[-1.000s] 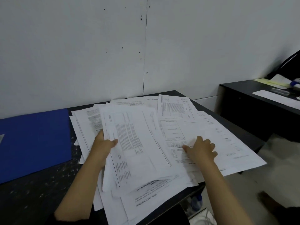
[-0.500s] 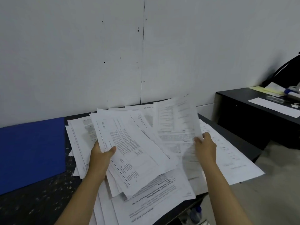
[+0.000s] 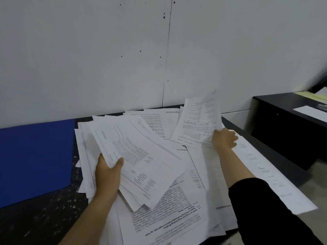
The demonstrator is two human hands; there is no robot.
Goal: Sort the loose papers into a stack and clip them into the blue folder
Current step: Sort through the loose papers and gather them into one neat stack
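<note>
Two hands full: left hand (image 3: pixel 108 175) gripping gathered sheaf (image 3: pixel 134 156), right hand (image 3: pixel 223 139) pinching sheet (image 3: pixel 198 121) newly lifted, stack growing.

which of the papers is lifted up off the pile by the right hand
The sheet tilted up near the wall, pinched by the right hand; the left hand grips a separate bundle.

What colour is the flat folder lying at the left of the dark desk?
Solid blue, the flat folder shows best in the head view, beside the spread white papers.

White panelled wall (image 3: pixel 88 59), dark speckled desk (image 3: pixel 44 218), second black desk (image 3: pixel 283 131)
</note>
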